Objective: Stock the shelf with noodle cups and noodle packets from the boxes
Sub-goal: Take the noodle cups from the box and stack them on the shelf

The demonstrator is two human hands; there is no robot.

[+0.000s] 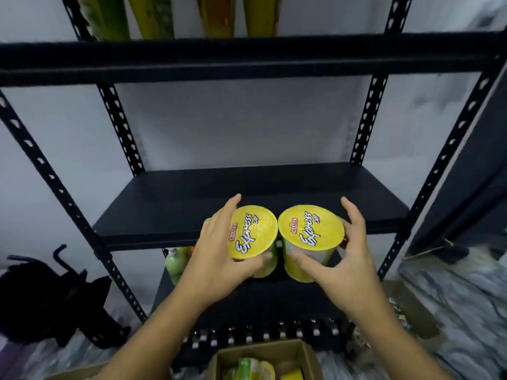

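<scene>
Noodle cups, two of them, sit in your hands in front of the near edge of the middle shelf board (247, 187), and neither is standing on it. Your left hand (216, 259) grips the left cup (253, 233): the thumb is curled across its near wall and the fingers wrap round its left and far side. Your right hand (348, 261) grips the right cup (311, 229) the same way, with the thumb lying across the near wall and the fingers bent round the right side. The index finger of that hand stands up past the rim. Both cups are roughly upright, their yellow lids facing you and printed "Express Cup". The lids are just beside each other, and you cannot tell whether the rims touch.

Above, the dark upper shelf beam (247, 58) crosses the whole view, with yellow and green packets (153, 17) standing on it at the top. Below the middle board, to the left of your left hand, a pale green bottle (175, 259) shows on a lower level. At the near bottom edge an open cardboard box (274, 349) holds more green and yellow goods, blurred. A black heap (41, 297) lies on the floor at the left.
</scene>
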